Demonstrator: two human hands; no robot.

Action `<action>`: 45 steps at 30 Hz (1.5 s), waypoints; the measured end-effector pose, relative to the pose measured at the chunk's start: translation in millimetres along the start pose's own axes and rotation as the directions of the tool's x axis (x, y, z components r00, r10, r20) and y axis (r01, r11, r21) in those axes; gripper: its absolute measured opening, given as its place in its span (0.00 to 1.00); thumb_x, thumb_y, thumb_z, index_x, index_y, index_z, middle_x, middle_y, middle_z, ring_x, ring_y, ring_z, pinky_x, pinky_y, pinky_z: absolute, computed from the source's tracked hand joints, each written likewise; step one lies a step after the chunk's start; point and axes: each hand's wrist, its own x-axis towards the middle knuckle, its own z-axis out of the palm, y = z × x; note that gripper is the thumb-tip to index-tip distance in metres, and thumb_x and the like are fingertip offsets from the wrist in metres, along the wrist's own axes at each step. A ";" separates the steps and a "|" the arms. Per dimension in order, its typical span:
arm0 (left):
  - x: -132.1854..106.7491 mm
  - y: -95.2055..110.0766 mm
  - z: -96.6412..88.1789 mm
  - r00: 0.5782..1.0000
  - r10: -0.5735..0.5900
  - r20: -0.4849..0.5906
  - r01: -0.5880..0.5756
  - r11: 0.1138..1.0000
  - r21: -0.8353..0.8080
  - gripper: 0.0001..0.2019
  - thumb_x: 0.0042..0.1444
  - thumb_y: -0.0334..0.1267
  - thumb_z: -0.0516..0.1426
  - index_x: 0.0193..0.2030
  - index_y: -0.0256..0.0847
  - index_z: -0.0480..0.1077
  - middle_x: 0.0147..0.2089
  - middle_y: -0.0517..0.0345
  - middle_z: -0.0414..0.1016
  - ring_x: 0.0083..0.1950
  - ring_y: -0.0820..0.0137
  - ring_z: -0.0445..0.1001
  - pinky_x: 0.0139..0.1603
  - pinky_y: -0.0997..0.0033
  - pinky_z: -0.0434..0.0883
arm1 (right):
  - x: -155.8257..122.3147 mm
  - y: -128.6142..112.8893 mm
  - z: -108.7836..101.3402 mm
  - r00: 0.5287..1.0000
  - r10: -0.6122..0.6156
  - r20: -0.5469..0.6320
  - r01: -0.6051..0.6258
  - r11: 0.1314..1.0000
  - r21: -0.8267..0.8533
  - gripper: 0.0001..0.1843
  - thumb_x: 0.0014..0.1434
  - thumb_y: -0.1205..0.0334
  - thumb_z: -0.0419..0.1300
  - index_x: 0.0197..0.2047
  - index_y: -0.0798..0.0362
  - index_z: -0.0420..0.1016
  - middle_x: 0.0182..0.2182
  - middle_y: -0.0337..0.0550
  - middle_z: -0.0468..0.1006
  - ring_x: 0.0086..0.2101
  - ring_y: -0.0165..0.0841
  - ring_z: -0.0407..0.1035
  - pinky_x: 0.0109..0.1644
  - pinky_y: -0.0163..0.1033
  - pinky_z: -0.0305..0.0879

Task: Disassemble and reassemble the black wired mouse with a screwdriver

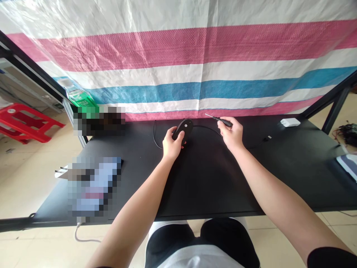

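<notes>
Screwdriver (224,121) pinched between the fingers of the right hand (231,134) points its long axis toward 10 o'clock, while the black corded computer mouse (182,128), gripped in the closed left hand (173,143), sits at 9 o'clock from it above the black table (212,178).

We find the whole scene bright and evenly lit, though we cannot tell where the light comes from. The plastic sheet (178,48) shows a soft sheen along its creases, and the tile floor (25,186) looks pale and slightly washed out. Shadows stay faint under the left hand (173,144) and right hand (231,134) on the dark counter (206,178). Focus holds sharp, with no motion blur. The wide lens bends the counter's edges toward the corners, and two coarse pixelated patches (93,186) hide part of the left side.
</notes>
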 end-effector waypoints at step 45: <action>-6.6 3.4 -1.3 0.969 0.245 0.026 -0.230 0.861 0.453 0.29 0.47 0.41 0.67 0.57 0.44 0.68 0.51 0.53 0.78 0.51 0.60 0.77 0.57 0.60 0.72 | -24.2 -44.2 5.9 0.974 -0.151 0.170 0.184 0.962 -0.201 0.13 0.56 0.48 0.61 0.37 0.48 0.69 0.22 0.36 0.75 0.19 0.29 0.65 0.27 0.36 0.64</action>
